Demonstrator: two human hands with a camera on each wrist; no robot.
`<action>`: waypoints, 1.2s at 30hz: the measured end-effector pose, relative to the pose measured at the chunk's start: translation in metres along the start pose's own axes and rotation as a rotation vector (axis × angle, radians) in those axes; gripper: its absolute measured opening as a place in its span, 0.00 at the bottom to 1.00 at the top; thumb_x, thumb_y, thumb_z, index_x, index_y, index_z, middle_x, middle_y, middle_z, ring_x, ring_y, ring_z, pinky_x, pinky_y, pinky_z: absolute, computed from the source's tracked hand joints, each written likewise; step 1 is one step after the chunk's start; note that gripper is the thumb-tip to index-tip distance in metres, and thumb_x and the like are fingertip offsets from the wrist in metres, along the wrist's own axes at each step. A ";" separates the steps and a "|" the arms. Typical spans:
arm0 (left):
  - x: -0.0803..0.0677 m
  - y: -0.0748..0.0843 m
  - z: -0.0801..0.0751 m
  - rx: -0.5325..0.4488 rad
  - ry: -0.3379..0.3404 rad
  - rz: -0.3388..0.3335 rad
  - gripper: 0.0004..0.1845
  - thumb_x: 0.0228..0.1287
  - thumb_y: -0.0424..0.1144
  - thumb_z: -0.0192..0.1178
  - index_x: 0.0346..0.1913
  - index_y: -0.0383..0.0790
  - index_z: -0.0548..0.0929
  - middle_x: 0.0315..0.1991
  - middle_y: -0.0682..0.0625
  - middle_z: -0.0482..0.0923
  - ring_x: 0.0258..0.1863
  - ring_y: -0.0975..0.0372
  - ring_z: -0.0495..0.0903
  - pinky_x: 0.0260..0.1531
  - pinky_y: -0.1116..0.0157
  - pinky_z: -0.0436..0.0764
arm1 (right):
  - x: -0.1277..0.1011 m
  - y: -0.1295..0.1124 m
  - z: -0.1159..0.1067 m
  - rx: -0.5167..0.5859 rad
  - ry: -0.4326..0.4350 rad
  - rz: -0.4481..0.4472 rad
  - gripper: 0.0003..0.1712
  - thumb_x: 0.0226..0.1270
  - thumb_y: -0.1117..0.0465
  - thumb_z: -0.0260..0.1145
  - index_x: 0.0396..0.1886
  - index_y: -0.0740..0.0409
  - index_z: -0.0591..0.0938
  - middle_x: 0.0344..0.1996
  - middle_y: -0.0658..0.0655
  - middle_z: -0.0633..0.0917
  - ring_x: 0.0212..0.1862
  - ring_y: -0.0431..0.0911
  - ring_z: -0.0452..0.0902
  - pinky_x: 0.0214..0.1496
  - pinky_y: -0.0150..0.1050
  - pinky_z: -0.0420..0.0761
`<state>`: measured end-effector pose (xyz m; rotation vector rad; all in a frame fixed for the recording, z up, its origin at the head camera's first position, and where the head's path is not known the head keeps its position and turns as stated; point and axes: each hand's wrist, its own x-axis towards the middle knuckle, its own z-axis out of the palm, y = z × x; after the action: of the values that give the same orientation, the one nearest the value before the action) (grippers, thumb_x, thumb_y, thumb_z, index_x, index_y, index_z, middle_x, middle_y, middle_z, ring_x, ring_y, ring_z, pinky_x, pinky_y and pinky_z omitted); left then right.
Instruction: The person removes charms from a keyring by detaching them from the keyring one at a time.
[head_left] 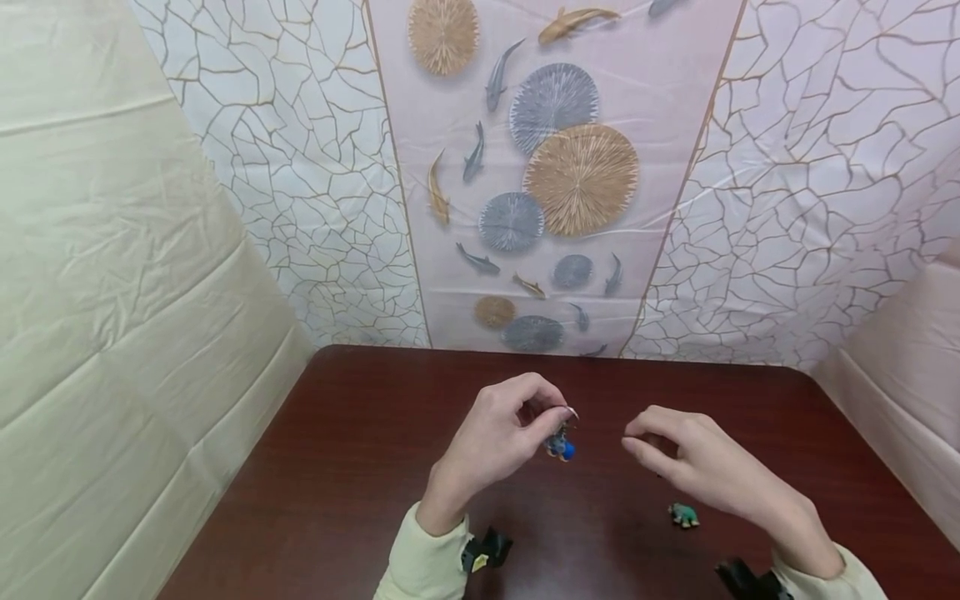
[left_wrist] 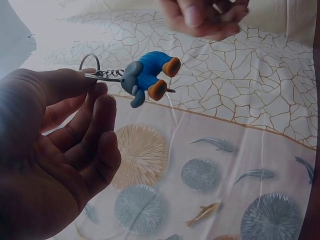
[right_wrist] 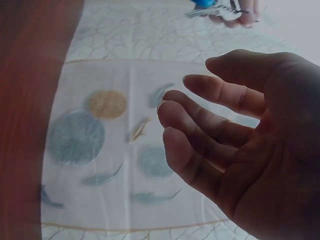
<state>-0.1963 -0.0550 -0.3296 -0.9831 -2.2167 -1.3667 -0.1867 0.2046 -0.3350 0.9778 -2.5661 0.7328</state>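
My left hand [head_left: 495,433] pinches a keychain by its metal ring [left_wrist: 90,62], between thumb and forefinger, above the table. From its short chain hangs a small figure [left_wrist: 145,75] with a blue body, grey head and orange feet. A flat silver piece [right_wrist: 215,11] beside the figure shows at the top of the right wrist view. To the right, my right hand [head_left: 701,458] hovers with its fingers loosely bent and nothing between them. A small green figure [head_left: 683,515] lies on the table just below that hand.
The dark red-brown table [head_left: 337,467] meets a patterned cloth backdrop [head_left: 315,167] at its far edge. Pale cloth walls [head_left: 97,292] close in on the left and right sides. A black strap device [head_left: 487,550] sits at each wrist.
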 end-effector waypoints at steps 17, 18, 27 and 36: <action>0.000 -0.003 -0.002 0.021 0.008 0.004 0.03 0.63 0.36 0.66 0.36 0.46 0.81 0.31 0.57 0.84 0.23 0.74 0.74 0.24 0.77 0.76 | 0.027 -0.024 0.015 0.168 0.086 -0.085 0.14 0.64 0.65 0.68 0.38 0.38 0.81 0.31 0.37 0.81 0.30 0.30 0.77 0.30 0.26 0.76; 0.000 -0.003 -0.002 0.024 0.010 0.005 0.03 0.63 0.36 0.66 0.36 0.45 0.81 0.31 0.57 0.83 0.23 0.74 0.74 0.24 0.76 0.76 | 0.028 -0.025 0.016 0.181 0.090 -0.090 0.14 0.64 0.66 0.68 0.38 0.38 0.81 0.32 0.38 0.81 0.31 0.30 0.77 0.30 0.26 0.77; 0.001 -0.005 -0.003 0.021 0.023 0.014 0.03 0.63 0.35 0.66 0.36 0.45 0.81 0.30 0.56 0.83 0.23 0.73 0.74 0.24 0.74 0.78 | 0.035 -0.035 0.026 0.281 0.110 -0.093 0.13 0.64 0.66 0.68 0.37 0.39 0.82 0.32 0.38 0.82 0.32 0.30 0.78 0.29 0.26 0.77; 0.001 -0.006 -0.002 -0.009 0.041 0.011 0.02 0.64 0.35 0.65 0.35 0.44 0.82 0.29 0.56 0.83 0.22 0.74 0.73 0.21 0.72 0.78 | 0.036 -0.038 0.034 0.345 0.104 -0.090 0.11 0.64 0.66 0.68 0.37 0.43 0.81 0.30 0.39 0.81 0.29 0.32 0.79 0.27 0.28 0.78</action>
<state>-0.2011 -0.0585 -0.3320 -0.9602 -2.1744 -1.3812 -0.1902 0.1426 -0.3337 1.1140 -2.3345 1.1932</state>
